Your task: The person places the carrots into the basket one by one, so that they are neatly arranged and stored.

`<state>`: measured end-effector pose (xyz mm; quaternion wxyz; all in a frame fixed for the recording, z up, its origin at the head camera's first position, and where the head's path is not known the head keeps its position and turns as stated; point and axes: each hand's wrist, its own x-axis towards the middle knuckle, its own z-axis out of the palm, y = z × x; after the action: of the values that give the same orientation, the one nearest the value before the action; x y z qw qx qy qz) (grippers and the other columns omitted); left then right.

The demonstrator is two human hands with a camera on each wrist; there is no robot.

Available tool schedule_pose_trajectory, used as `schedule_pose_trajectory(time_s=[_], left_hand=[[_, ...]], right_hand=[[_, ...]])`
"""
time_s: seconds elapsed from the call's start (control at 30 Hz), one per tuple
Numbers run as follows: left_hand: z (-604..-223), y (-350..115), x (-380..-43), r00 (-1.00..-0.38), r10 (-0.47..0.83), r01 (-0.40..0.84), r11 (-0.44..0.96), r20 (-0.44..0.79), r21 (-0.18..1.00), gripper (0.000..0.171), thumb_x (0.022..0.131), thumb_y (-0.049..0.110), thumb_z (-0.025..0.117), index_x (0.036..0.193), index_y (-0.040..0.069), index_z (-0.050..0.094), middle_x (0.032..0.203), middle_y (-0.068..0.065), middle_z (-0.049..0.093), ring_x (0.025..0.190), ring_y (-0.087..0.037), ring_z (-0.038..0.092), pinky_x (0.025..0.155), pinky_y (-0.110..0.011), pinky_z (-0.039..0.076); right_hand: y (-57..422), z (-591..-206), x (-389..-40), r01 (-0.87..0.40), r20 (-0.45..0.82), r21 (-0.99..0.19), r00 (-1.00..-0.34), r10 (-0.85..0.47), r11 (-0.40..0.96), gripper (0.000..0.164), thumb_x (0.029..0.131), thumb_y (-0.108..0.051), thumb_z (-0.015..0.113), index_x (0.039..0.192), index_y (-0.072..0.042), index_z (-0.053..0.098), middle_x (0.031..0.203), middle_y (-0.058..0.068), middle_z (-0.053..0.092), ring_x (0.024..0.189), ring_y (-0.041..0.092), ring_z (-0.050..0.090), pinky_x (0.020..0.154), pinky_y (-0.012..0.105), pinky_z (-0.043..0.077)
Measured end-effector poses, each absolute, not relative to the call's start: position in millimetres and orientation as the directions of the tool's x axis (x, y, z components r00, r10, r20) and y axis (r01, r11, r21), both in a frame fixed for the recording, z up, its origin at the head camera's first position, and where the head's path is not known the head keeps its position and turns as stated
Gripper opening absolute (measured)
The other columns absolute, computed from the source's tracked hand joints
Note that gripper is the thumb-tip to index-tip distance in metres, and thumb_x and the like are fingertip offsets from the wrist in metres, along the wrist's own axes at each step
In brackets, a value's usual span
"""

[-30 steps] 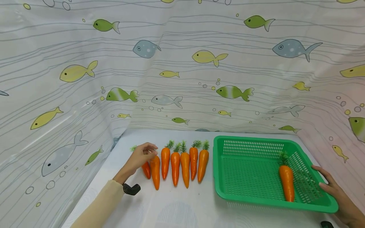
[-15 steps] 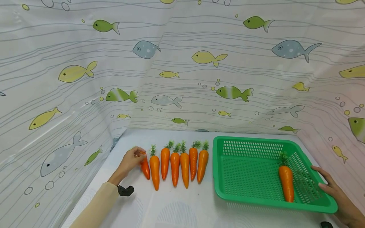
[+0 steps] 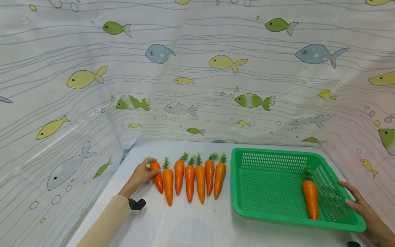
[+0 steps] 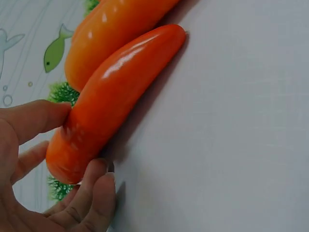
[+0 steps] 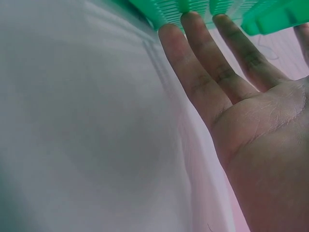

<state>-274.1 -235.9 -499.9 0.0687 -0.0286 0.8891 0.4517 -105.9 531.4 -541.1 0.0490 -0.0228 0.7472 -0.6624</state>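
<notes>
The left hand (image 3: 142, 174) is at the leftmost carrot (image 3: 157, 178), holding it near its leafy end. In the left wrist view, the thumb lies on one side of this orange carrot (image 4: 108, 101) and curled fingers (image 4: 102, 198) on the other; its body rests on the table. At the far right, the right hand (image 3: 365, 212) holds the right rim of a green plastic basket (image 3: 285, 220), with the thumb over the edge. The right wrist view shows nearly straight fingers (image 5: 198, 72) against the basket's outer wall. One carrot (image 3: 310, 199) lies inside the basket.
Right of the held carrot, several more carrots with green tops form a row, starting with a lighter orange carrot (image 3: 168, 185). The white table (image 3: 191, 226) is enclosed by a fish-printed sheet (image 3: 197, 85) at the back and sides.
The left hand has moved left from the second carrot to the leftmost one, and its fingers have closed around it. The right hand and basket have stayed put.
</notes>
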Motion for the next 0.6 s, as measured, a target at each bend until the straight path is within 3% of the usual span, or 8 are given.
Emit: schedule_pose_trajectory(time_s=[0.17, 0.43, 0.57, 0.6], left_hand=[[-501, -240, -281, -0.981, 0.017, -0.145, 0.595, -0.193, 0.791, 0.065, 0.097, 0.027, 0.074, 0.152, 0.011, 0.044, 0.118, -0.023, 0.061, 0.079, -0.023, 0.063, 0.063, -0.034, 0.057], [-501, -243, -285, -0.979, -0.01, -0.168, 0.591, -0.201, 0.789, 0.063, 0.097, 0.027, 0.074, 0.15, 0.009, 0.044, 0.117, -0.022, 0.059, 0.078, -0.023, 0.061, 0.062, -0.034, 0.058], [-502, -241, -282, -0.979, -0.011, -0.172, 0.587, -0.205, 0.791, 0.065, 0.097, 0.025, 0.075, 0.151, 0.005, 0.043, 0.117, -0.023, 0.058, 0.078, -0.024, 0.063, 0.062, -0.033, 0.059], [-502, -240, -282, -0.979, -0.007, -0.171, 0.582, -0.205, 0.795, 0.065, 0.096, 0.024, 0.075, 0.15, 0.004, 0.044, 0.117, -0.023, 0.058, 0.077, -0.024, 0.063, 0.062, -0.034, 0.06]], right_hand=[[531, -543, -111, 0.027, -0.042, -0.992, -0.992, -0.12, 0.124, 0.057, 0.113, -0.018, 0.025, 0.159, -0.048, 0.011, 0.149, -0.014, 0.01, 0.098, 0.002, 0.063, 0.072, 0.039, 0.063], [539, -546, -117, -0.1, 0.077, -0.992, -0.962, -0.261, 0.076, 0.062, 0.112, -0.007, 0.019, 0.162, -0.041, 0.008, 0.142, -0.024, 0.021, 0.109, -0.001, 0.061, 0.077, 0.033, 0.061], [539, -546, -118, -0.176, 0.118, -0.952, -0.966, -0.231, 0.25, 0.065, 0.112, -0.003, 0.02, 0.159, -0.046, 0.007, 0.147, -0.028, 0.01, 0.11, -0.015, 0.049, 0.072, 0.024, 0.058], [538, -546, -118, -0.229, 0.161, -0.92, -0.961, -0.225, 0.317, 0.068, 0.111, 0.0, 0.02, 0.16, -0.044, 0.005, 0.149, -0.03, 0.008, 0.117, -0.017, 0.044, 0.082, 0.019, 0.054]])
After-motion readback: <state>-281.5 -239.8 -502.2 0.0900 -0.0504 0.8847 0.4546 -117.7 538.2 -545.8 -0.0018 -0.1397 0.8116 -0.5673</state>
